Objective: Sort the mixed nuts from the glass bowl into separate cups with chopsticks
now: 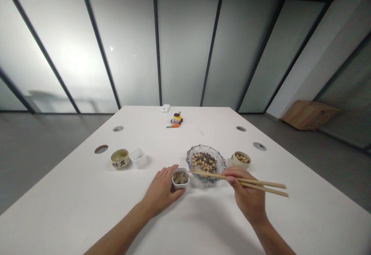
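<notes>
My left hand [164,189] is closed around the side of a small white cup [182,185] that stands on the table and holds striped sunflower seeds [180,177]. In my right hand [246,195] is a pair of wooden chopsticks [261,184]; their tips reach left to the cup's right rim. Whether anything sits between the tips is too small to tell. Behind the chopsticks stands a clear glass bowl [222,163] with a mix of pale nuts and dark seeds [204,162]. Just right of it, a small ceramic bowl [241,163] contains pale nuts.
On the left stand a ceramic bowl with black characters [120,159] and a clear plastic cup [138,158]. A yellow toy car [177,118], a toy carrot [174,125] and a white device [165,108] lie farther back. Round grommets [101,149] are set along the white table's [162,131] sides.
</notes>
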{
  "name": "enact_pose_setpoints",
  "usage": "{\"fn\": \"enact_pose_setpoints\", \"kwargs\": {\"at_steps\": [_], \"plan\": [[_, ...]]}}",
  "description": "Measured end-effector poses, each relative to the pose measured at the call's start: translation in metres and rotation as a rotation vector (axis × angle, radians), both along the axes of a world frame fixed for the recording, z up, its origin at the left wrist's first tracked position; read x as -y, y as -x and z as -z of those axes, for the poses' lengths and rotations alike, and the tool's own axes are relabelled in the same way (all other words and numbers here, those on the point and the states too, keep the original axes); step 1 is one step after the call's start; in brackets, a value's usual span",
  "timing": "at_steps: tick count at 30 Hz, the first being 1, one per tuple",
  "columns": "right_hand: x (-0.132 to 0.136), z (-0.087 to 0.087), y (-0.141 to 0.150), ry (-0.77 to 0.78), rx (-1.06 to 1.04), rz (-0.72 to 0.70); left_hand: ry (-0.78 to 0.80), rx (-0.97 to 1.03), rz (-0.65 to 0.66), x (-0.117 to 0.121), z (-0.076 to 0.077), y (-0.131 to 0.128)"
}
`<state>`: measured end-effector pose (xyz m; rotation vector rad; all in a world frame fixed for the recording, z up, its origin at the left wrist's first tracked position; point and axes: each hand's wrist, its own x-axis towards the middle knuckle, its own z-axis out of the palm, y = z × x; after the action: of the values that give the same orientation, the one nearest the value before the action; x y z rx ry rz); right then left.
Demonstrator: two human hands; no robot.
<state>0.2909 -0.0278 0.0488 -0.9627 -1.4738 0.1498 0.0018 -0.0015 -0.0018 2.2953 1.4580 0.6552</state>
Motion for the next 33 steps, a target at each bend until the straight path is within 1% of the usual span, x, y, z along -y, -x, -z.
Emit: {"fn": "enact_pose_setpoints", "kwargs": {"at_steps": [2,4,6,8,11,14,19,22,26,29,31,33], "plan": [[-0.002,0.001,-0.004,-0.016,-0.003,0.050,0.005,-0.004,-0.004,0.000,0.000,0.000],[-0.006,0.002,-0.013,-0.041,0.028,0.151,0.005,-0.002,-0.002,0.000,0.000,0.000],[-0.011,0.004,-0.024,-0.041,0.123,0.216,-0.001,0.006,0.001,0.000,0.001,0.000],[-0.016,0.007,-0.031,-0.025,0.221,0.235,-0.002,0.013,0.001,0.000,0.000,0.000],[-0.020,0.012,-0.034,-0.004,0.293,0.228,0.001,0.017,0.001,0.000,0.000,0.000],[-0.021,0.016,-0.031,0.010,0.313,0.176,-0.009,0.022,0.001,0.000,0.001,0.000],[-0.021,0.016,-0.030,0.035,0.300,0.081,-0.007,0.016,-0.005,-0.001,0.003,0.000],[-0.022,0.014,-0.030,0.035,0.292,0.079,-0.016,0.019,0.000,-0.001,0.003,0.000],[-0.021,0.011,-0.033,0.028,0.244,0.166,-0.002,0.008,-0.002,-0.001,0.003,0.000],[-0.018,0.009,-0.033,0.077,0.122,0.207,0.009,0.003,-0.008,-0.001,0.003,0.000],[-0.017,0.010,-0.029,0.103,-0.013,0.165,0.012,0.003,-0.009,-0.001,0.002,-0.001],[-0.015,0.013,-0.022,0.131,-0.153,0.046,0.009,0.012,-0.008,0.000,0.001,-0.001]]}}
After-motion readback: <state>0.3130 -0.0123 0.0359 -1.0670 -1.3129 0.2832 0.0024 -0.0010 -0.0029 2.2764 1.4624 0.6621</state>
